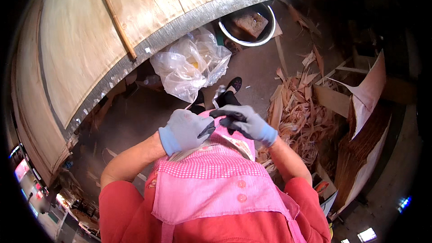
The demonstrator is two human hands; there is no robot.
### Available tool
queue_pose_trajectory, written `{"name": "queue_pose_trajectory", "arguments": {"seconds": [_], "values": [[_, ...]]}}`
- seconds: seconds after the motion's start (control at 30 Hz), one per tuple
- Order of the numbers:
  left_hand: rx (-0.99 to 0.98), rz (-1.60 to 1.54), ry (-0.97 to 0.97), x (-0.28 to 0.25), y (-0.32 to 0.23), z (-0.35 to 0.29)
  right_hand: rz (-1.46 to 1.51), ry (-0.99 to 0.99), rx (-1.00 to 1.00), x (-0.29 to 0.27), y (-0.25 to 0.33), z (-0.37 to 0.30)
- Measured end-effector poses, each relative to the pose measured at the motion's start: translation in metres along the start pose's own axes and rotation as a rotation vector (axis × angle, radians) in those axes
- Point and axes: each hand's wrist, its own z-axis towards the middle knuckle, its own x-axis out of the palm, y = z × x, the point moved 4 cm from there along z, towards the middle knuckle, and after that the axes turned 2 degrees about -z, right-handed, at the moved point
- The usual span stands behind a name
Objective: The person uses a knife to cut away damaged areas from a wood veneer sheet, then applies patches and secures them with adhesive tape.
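My left hand [185, 130], in a grey work glove with a light blue cuff, is held over the pink checked apron [211, 166] with its fingers curled in. What lies inside the fingers is hidden. Close beside it, my right hand [247, 122] wears a matching glove with dark fingers, bent toward the left hand. Something small and pale shows in the gap between the hands, too small to name. Thin whitish strips stand up just beyond the fingers; whether either hand grips them is unclear. A clear plastic bag [191, 63] sits on the floor past my hands.
A large table with pale wood veneer sheets [148, 9] spans the far left, a thin stick [118, 24] on it. Beneath its edge stands a metal basin [252, 42] holding a brownish block. Veneer scraps [301, 112] heap up at right, beside stacked veneer [364, 153].
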Motion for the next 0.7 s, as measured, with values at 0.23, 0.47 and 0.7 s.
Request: {"name": "queue_pose_trajectory", "arguments": {"seconds": [0.23,0.47,0.7], "values": [[-0.122,-0.042,-0.064,-0.021,0.007,-0.014,-0.174,0.114,-0.07,-0.004,-0.013,0.006],[-0.245,0.114,-0.097,-0.019,0.025,-0.026,-0.322,0.024,-0.047,-0.025,-0.019,-0.009],[-0.133,0.387,-0.063,-0.022,0.044,-0.041,0.422,-0.431,0.122,-0.063,0.016,-0.008]]}}
